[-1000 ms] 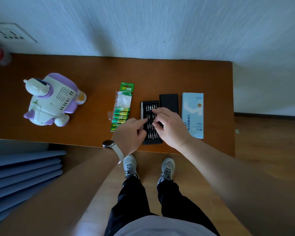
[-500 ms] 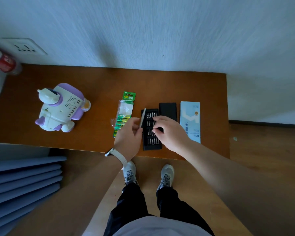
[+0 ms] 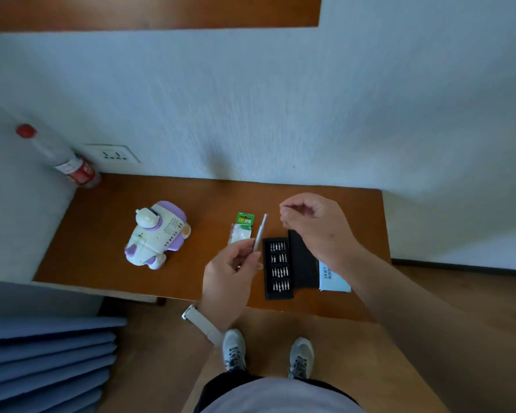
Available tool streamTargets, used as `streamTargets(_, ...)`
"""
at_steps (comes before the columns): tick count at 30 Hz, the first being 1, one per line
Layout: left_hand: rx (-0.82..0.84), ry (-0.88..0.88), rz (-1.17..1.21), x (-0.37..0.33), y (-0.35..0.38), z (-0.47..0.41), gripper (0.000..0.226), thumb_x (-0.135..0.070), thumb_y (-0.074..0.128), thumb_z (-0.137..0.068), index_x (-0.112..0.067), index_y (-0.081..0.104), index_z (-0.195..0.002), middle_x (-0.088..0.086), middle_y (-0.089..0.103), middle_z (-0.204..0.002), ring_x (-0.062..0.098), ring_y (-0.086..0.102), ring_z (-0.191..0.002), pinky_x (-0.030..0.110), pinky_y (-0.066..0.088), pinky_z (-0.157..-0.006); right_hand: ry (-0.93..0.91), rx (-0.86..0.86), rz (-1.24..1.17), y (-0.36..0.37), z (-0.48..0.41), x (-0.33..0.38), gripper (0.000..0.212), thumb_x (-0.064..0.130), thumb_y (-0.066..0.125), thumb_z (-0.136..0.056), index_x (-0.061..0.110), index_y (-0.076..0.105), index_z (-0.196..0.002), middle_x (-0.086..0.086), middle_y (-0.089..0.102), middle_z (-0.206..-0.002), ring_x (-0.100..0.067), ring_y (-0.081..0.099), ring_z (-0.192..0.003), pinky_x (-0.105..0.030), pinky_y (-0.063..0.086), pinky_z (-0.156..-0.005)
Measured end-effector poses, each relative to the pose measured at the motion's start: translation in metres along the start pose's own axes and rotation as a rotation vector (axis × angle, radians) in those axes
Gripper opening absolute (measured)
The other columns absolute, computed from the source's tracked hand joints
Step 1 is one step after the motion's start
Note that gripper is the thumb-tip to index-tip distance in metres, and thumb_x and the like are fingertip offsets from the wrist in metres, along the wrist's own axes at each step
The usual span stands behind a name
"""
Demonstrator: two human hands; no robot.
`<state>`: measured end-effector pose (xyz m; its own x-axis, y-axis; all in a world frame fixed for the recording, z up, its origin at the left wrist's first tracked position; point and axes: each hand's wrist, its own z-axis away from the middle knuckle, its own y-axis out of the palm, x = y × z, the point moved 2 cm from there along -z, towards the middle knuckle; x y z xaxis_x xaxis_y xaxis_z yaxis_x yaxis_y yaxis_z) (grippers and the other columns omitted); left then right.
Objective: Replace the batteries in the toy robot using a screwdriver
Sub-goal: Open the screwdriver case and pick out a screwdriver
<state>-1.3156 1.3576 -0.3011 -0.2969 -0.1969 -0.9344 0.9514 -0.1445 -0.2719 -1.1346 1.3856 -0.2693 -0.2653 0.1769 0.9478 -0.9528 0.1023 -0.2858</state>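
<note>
Seemingly light, stiff and slick, the slim screwdriver (image 3: 259, 231) tilts above the desk (image 3: 102, 234), pinched at its lower end in the grip of the left hand (image 3: 233, 272); whether the curled grip of the right hand (image 3: 313, 225) holds anything, I cannot tell.

robot (image 3: 157, 234) 1 | battery pack (image 3: 242, 231) 1 | screwdriver (image 3: 260, 232) 1 | bit tray (image 3: 278, 268) 1

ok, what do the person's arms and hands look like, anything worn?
No sleeves or gloves show; both arms are bare to the frame edge. By the left hand, the wrist carries a watch with a pale strap and silvery case. The right hand and its wrist wear nothing that shows.
</note>
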Motion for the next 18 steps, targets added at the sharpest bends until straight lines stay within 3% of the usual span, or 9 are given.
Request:
streamTargets(5, 0.009, 0.039, 0.064, -0.029, -0.012, 0.011, 0.029, -0.002, 0.062, -0.094, -0.030, 0.067, -0.101, -0.005, 0.073, -0.087, 0.005, 0.070, -0.074, 0.014, 0.054, -0.066, -0.003, 0.069, -0.253, -0.008, 0.007, 0.037, 0.014, 0.008, 0.066, -0.090, 0.020, 0.072, -0.091, 0.000, 0.074, -0.085, -0.015, 0.072, -0.083, -0.026, 0.056, -0.083)
streamTargets(10, 0.047, 0.076, 0.105, -0.046, -0.019, 0.018, 0.025, 0.000, 0.062, -0.094, -0.017, 0.070, -0.109, 0.001, 0.073, -0.087, 0.009, 0.070, -0.073, 0.015, 0.054, -0.066, -0.057, 0.134, -0.186, -0.010, 0.011, 0.060, 0.013, 0.012, 0.068, -0.089, 0.023, 0.074, -0.092, 0.001, 0.074, -0.089, -0.018, 0.069, -0.092, -0.035, 0.055, -0.091)
streamTargets(15, 0.056, 0.104, 0.117, -0.053, -0.026, 0.019, 0.026, 0.000, 0.062, -0.094, -0.020, 0.069, -0.109, 0.002, 0.074, -0.085, 0.010, 0.070, -0.072, 0.016, 0.054, -0.067, -0.063, 0.156, -0.237, -0.010, 0.012, 0.072, 0.010, 0.009, 0.063, -0.092, 0.013, 0.072, -0.094, -0.004, 0.074, -0.088, -0.017, 0.071, -0.087, -0.022, 0.054, -0.077)
streamTargets(18, 0.064, 0.106, 0.092, -0.053, -0.030, 0.017, 0.026, -0.001, 0.062, -0.094, -0.019, 0.070, -0.110, 0.001, 0.074, -0.083, 0.008, 0.070, -0.072, 0.016, 0.054, -0.067, -0.032, 0.177, -0.330, -0.009, 0.012, 0.072, 0.010, 0.005, 0.060, -0.093, 0.007, 0.069, -0.095, -0.009, 0.074, -0.090, -0.022, 0.072, -0.086, -0.028, 0.056, -0.079)
